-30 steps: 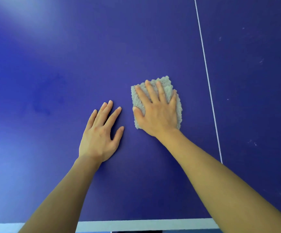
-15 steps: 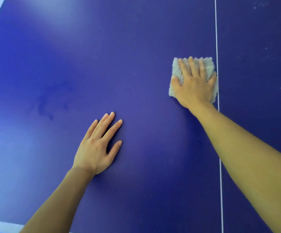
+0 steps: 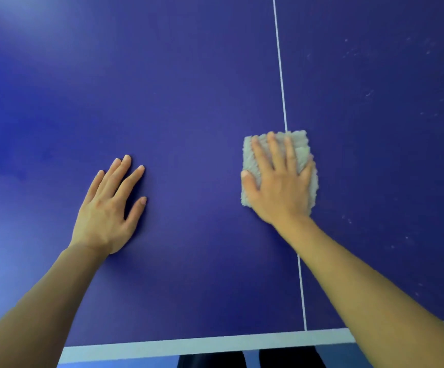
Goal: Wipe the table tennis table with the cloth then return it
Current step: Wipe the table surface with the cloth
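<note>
blue tabletop (image 3: 189, 88), no writing; right hand (image 3: 279, 187) flat on grey cloth (image 3: 302, 144) over centre line (image 3: 280, 62); left hand (image 3: 109, 205) flat, fingers spread.

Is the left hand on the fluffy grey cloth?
No, the left hand lies flat on the blue table; the right hand presses the fluffy grey cloth.

Two dark shapes (image 3: 211, 362) at the very near centre, too cropped to identify, pale blue floor (image 3: 333, 353) just right of them.
</note>
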